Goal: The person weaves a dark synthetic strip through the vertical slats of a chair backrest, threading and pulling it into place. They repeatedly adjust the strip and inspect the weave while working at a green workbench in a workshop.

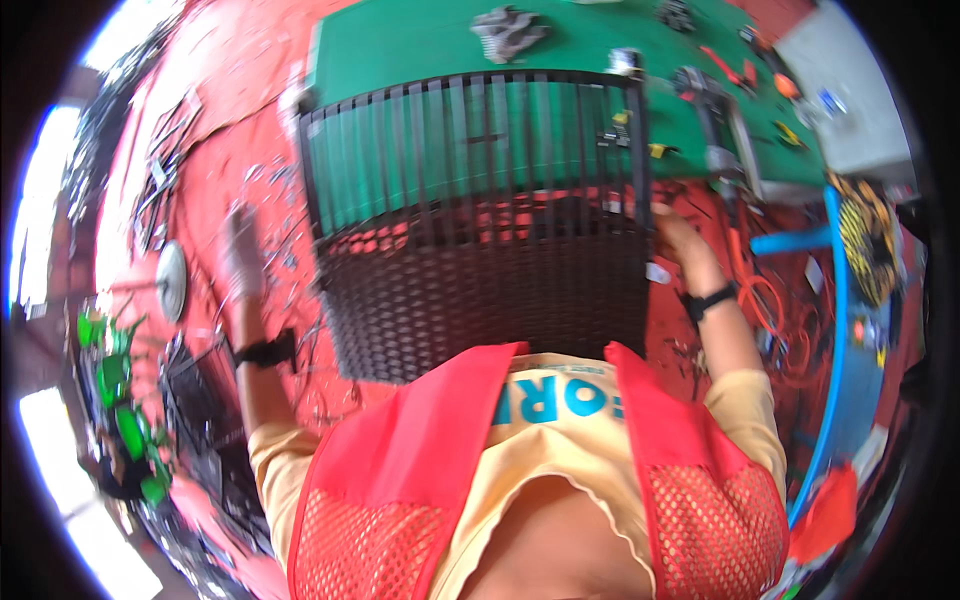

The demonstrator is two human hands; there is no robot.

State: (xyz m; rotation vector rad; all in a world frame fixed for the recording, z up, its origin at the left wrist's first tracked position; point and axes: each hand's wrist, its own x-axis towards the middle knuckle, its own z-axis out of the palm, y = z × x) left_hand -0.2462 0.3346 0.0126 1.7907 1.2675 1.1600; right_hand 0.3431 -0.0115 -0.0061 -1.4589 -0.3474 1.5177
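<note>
In front of my chest stands a dark brown wicker furniture panel (490,295), tightly woven in its lower part. Bare dark strips (470,150) run up from the weave to the top rail of its frame. White wrapping covers both upper corners (627,63). My left hand (242,250), pale and possibly gloved, is out beside the panel's left edge, apart from it, with fingers stretched out though blurred. Against the right edge of the frame is my right hand (684,243); its fingertips are blurred at the post, so their grip is not visible.
Beyond the panel is a green-topped table (400,45) with a grey glove (508,33) and hand tools (735,70). A blue tubular frame (835,300) and a yellow-black coil (866,240) stand right, near an orange hose (765,300). Scraps litter the red floor (280,220).
</note>
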